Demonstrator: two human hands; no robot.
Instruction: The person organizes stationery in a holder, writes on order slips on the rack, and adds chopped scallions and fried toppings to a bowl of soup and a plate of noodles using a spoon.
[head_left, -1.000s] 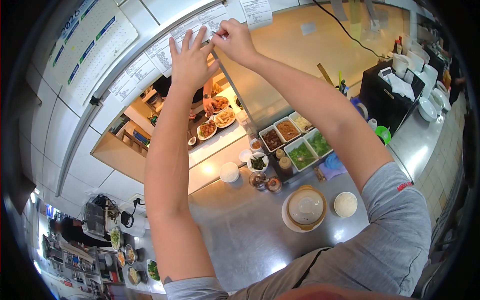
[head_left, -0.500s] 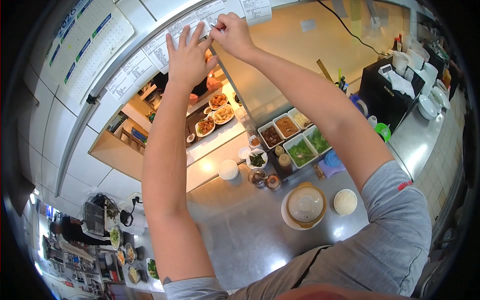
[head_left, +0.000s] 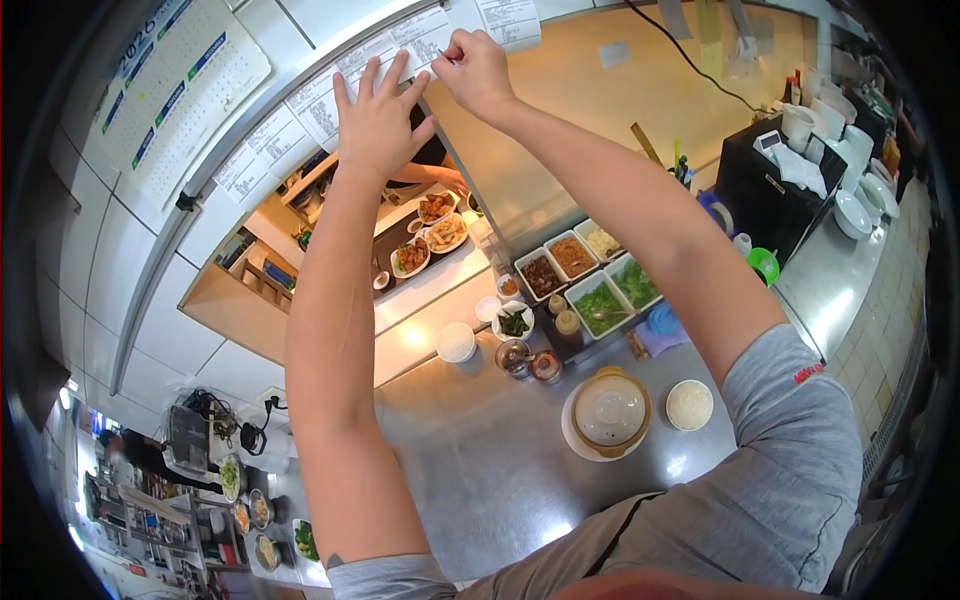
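Matt paper slips [head_left: 280, 138]; smooth metal counter [head_left: 480, 470] (glossy in patches).

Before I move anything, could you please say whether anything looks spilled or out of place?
Nothing stands out: no visible spill or damage. The lidded pot sits on its plate, and the printed slips by the left hand hang in a row.

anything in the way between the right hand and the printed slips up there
Nothing visible stands between the right hand and the printed slips. The left hand, fingers spread, covers part of the row, but off to one side.
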